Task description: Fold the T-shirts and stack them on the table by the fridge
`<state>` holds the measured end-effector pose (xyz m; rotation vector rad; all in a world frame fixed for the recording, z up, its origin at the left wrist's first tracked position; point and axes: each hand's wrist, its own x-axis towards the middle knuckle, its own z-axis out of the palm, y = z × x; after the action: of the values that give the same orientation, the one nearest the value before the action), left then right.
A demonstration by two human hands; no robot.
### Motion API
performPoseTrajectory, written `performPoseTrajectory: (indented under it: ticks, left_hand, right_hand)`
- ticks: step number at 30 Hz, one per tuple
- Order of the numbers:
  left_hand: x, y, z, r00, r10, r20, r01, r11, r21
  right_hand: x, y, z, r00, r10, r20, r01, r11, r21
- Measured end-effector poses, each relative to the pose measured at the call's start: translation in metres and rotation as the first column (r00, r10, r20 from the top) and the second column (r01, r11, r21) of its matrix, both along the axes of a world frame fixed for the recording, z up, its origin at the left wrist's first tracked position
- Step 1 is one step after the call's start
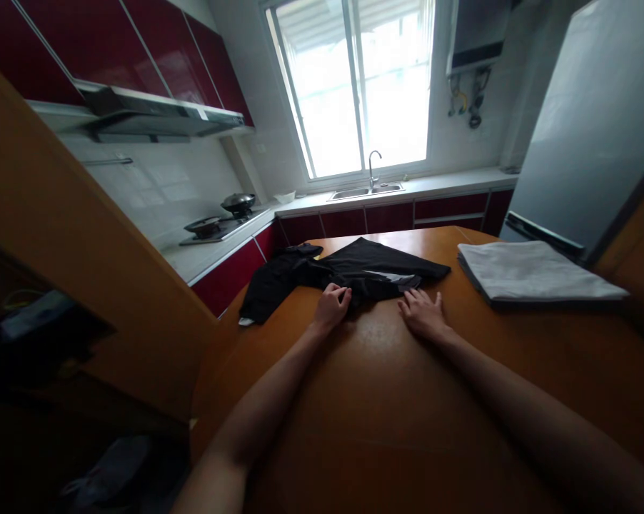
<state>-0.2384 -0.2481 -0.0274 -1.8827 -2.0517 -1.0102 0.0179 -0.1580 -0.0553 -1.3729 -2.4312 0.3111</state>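
Left hand (333,305) pinching one black garment (369,257), right hand (422,312) spread at its edge; one pale cloth stack (536,271) nearby.

Look at the left hand (333,305): some curled fingers are tucked out of sight against the black garment (370,257), and whether they pinch it, I can't tell! Just beyond the right hand (423,314), a pale patch (391,277) blurs past reading. Low and outward of the left hand, a pale shape (116,464) sinks into gloom; up past the right, the fridge (584,128) runs out of view
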Motion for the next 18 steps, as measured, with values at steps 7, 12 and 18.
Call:
performPoseTrajectory:
  ticks: [7,12,18]
  left_hand:
    - [0.01,-0.011,0.0,0.836,-0.548,-0.017,0.549,0.836,0.007]
    - [-0.014,-0.002,-0.005,0.975,-0.2,-0.102,0.206,0.976,0.062]
    - [-0.022,0.006,-0.013,0.971,-0.118,-0.21,0.078,0.979,-0.188]
  right_hand:
    - [0.007,0.015,-0.001,0.971,-0.198,-0.136,0.209,0.975,0.071]
    - [0.001,-0.007,0.008,0.968,0.087,-0.234,-0.046,0.983,0.176]
    - [-0.009,-0.019,-0.002,0.974,0.192,-0.123,-0.181,0.979,0.095]
